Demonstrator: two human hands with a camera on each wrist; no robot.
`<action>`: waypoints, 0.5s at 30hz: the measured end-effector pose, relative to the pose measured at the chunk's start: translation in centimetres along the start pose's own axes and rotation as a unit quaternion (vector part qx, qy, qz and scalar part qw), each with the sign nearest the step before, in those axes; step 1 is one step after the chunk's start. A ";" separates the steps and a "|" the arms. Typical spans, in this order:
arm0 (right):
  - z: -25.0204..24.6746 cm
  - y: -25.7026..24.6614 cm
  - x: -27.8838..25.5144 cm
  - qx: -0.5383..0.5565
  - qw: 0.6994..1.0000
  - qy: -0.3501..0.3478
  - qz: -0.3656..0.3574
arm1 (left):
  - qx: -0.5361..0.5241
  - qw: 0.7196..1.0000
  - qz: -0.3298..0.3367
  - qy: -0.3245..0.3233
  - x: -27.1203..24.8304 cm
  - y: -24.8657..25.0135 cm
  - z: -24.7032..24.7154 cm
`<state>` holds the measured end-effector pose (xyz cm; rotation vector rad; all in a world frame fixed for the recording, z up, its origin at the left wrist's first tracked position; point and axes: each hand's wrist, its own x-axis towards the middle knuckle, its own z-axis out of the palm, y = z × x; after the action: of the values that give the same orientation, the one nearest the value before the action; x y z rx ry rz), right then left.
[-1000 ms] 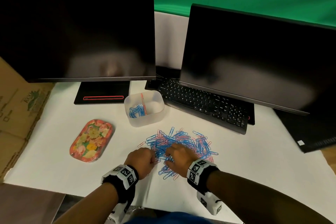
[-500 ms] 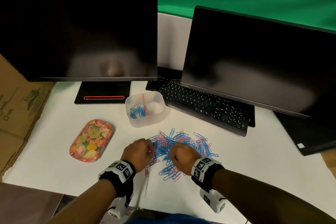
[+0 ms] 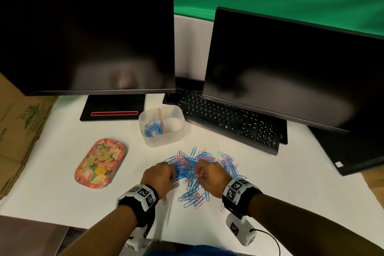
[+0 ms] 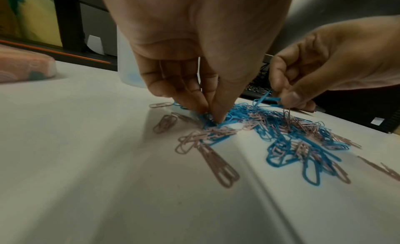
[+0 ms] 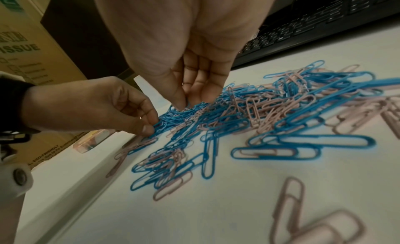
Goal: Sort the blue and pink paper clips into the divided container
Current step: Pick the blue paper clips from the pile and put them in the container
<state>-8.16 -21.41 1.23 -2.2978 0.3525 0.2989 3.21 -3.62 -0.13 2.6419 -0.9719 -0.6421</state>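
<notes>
A heap of blue and pink paper clips [image 3: 204, 161] lies on the white table in front of me. Behind it stands the translucent divided container [image 3: 178, 131]; several blue clips [image 3: 152, 129] fill its left half, and I see nothing in its right half. My left hand [image 3: 173, 175] pinches blue clips [image 4: 229, 118] at the heap's left edge [image 4: 211, 115]. My right hand [image 3: 197, 173] pinches clips at the heap's middle. In the left wrist view a blue clip [image 4: 265, 98] and a dangling pink clip [image 4: 286, 116] hang from its fingertips [image 4: 291, 97].
A flowered tray [image 3: 100, 164] lies left of the heap. A black keyboard [image 3: 228, 122] and two dark monitors [image 3: 87, 41] [image 3: 291, 68] stand behind. A cardboard box [image 3: 18, 127] borders the table's left side. Loose pink clips [image 5: 290, 205] lie near the front edge.
Both hands have curled their fingers and closed in on the heap from its two sides. The right hand has lifted a couple of clips slightly off the heap.
</notes>
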 end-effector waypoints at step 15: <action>-0.1 0.0 -0.1 0.005 0.998 0.021 0.059 | -0.204 0.979 0.022 0.012 -0.6 -0.7 -2.7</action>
<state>-8.24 -21.45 1.32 -2.2804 0.5118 0.3067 4.55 -2.48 2.15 2.2567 -0.7909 -0.7097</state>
